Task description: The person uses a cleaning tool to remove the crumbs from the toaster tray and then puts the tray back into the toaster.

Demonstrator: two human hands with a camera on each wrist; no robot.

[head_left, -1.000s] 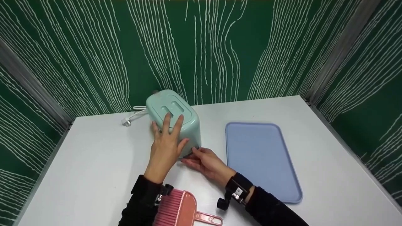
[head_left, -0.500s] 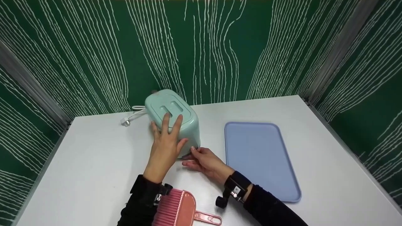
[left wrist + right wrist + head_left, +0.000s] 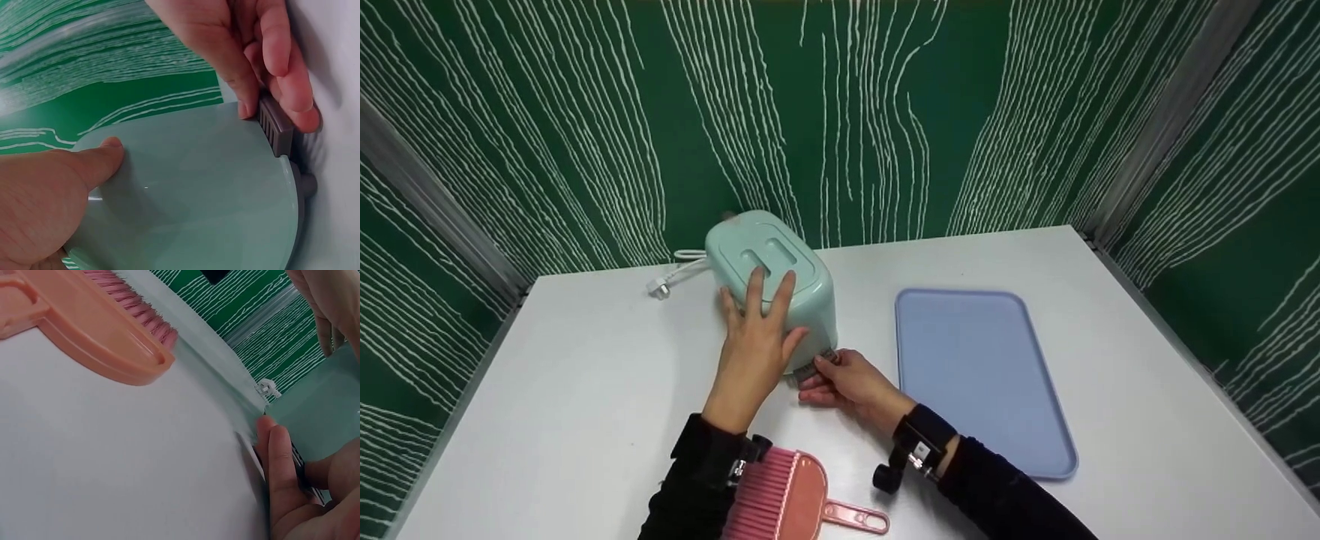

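Note:
A mint-green toaster (image 3: 804, 271) with a lidded or closed-looking top stands at the back middle of the table. My left hand (image 3: 756, 346) rests on its near end, fingers spread over the top edge and thumb against the end wall. Low on that same end, my right hand (image 3: 861, 384) pinches the grey ridged front of a crumb tray (image 3: 274, 126) between thumb and fingers. In the left wrist view this grey edge stands out slightly from the toaster's base. The right wrist view shows the fingers under the piece, close over the table.
To the right lies a blue rectangular tray (image 3: 982, 382). A pink-bristled hand brush (image 3: 802, 495) lies near the front, partly behind the left sleeve. The toaster's white plug and cord (image 3: 660, 287) lie left of it. Green walls (image 3: 840, 135) with white lines rise behind the table.
The right hand has shifted slightly away from the toaster, and more of the grey crumb tray front now shows at its base. The left hand keeps its place on the toaster.

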